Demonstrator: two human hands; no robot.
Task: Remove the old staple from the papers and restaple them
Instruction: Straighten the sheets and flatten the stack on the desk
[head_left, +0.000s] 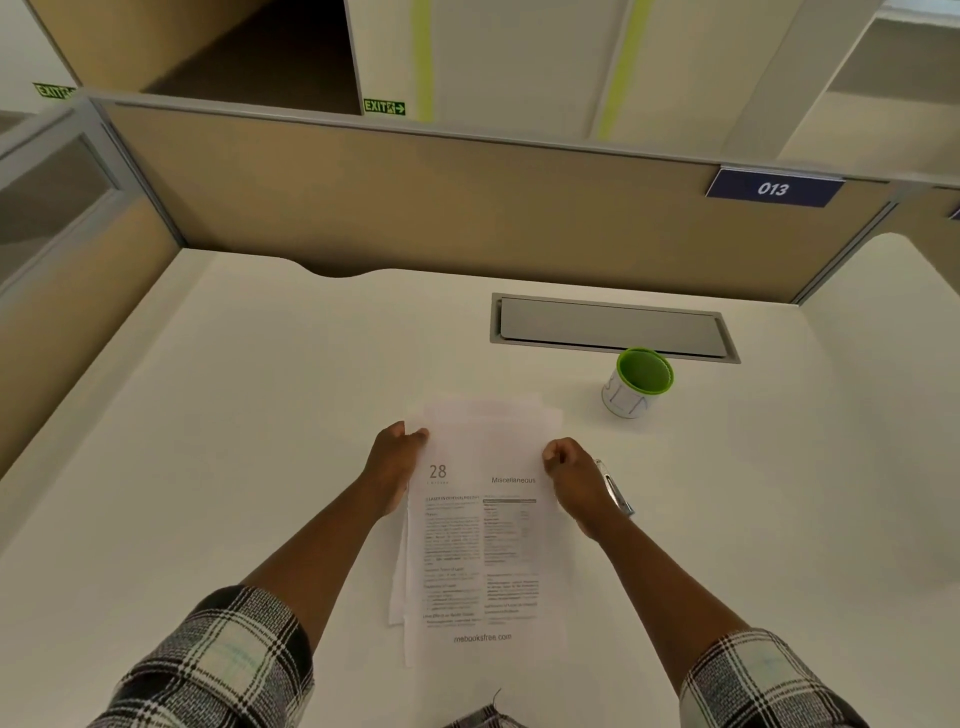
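Papers (480, 545) lie between both hands, left grip (397, 460) pinching their edge, right grip (571, 475) curled closed.

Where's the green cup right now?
In the head view, the green cup stands on the desk, right of the papers, just before the grey hatch.

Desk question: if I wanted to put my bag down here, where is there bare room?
The whole left part of the desk is bare, from the left hand out to the partition. It is crowded on the right: the cup, the hatch and a stapler beside the right hand, with the papers in the middle.
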